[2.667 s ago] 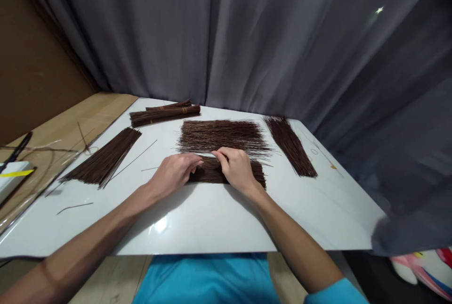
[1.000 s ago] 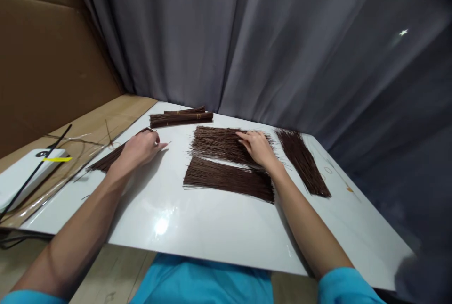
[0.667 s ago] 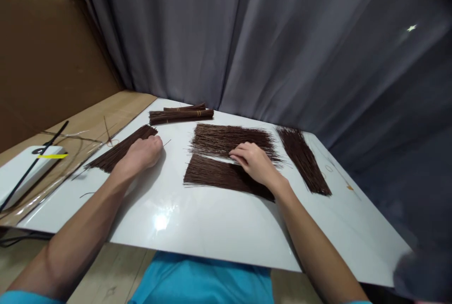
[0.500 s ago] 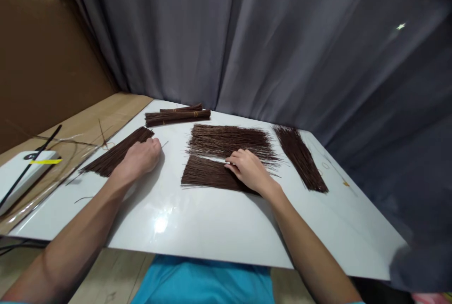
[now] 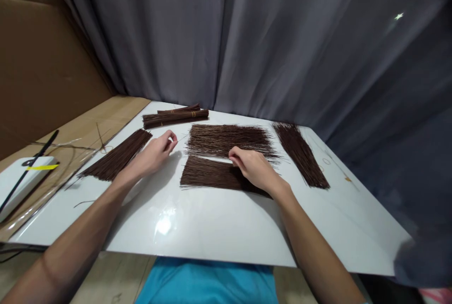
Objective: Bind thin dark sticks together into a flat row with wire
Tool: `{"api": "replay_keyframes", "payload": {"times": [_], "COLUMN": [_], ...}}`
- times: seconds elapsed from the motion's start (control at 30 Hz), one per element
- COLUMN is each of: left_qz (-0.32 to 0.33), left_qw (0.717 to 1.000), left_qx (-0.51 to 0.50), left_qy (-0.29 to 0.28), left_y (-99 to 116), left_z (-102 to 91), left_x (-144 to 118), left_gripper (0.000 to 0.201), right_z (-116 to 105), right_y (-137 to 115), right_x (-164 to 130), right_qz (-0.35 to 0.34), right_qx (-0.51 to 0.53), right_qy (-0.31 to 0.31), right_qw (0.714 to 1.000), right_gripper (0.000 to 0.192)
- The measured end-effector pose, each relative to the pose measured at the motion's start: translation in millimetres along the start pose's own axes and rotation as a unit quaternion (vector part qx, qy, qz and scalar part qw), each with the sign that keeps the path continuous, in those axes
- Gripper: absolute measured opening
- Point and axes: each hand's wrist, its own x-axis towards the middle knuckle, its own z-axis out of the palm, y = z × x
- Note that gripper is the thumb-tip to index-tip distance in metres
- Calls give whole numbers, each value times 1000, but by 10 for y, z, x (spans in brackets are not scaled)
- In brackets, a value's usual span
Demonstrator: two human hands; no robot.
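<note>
My left hand [image 5: 158, 151] is raised over the white table with thumb and forefinger pinched. A faint thin stick [image 5: 182, 137] juts from its fingertips toward the middle. Beside that hand lies a slanted bundle of dark brown sticks [image 5: 118, 155]. My right hand [image 5: 252, 165] hovers at the lower pile of sticks [image 5: 208, 172], fingers curled together in a pinch; what they hold, if anything, is too small to see. Just behind it spreads a looser, ragged pile of sticks [image 5: 229, 139]. Part of the lower pile is hidden by my right hand.
Tied bundles [image 5: 176, 118] lie at the back left. Another loose bundle [image 5: 302, 155] sits to the right, near rubber bands [image 5: 326, 161]. On the left are a white box [image 5: 24, 176] with yellow tape and a cardboard sheet [image 5: 120, 106]. A grey curtain [image 5: 247, 40] hangs behind the table.
My left hand has moved right and slightly up, away from the left bundle, with the thin stick. My right hand has lifted a little and its fingers have drawn together.
</note>
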Motion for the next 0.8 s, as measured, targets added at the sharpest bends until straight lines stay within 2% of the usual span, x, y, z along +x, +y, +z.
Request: {"api": "replay_keyframes", "payload": {"times": [0.13,0.27,0.43,0.57,0.67,0.73,0.8], "left_qz": [3,-7,-8,4,18,25,26], "left_qw": [980,950,933,937,944,950,955], "left_qx": [-200,-313,-360,-348,-330,-312,-294], "left_qy": [-3,3,8,-6,-22,-18,-8], "left_y": [250,329,356,418,461,467,450], "left_z": [66,85,88,111,128,129,118], "left_x": [-15,-35,-45,-70,-92,-97,-93], "left_gripper": [30,37,36,37,38,38,38], "right_z": [-75,-53,38,52,-18,-89,-179], "right_y": [-26,-102,-145,-131,-92,-51,-9], "right_x": [-13,7,40,38,-3,-50,-115], "right_qz": [-3,-6,32,75,71,61,57], "right_qx": [89,197,276,323,422,493,524], "right_qy": [5,60,171,210,152,61,-59], "right_qw": [996,979,945,920,891,866,847], "right_gripper": [16,22,27,29,28,29,30]}}
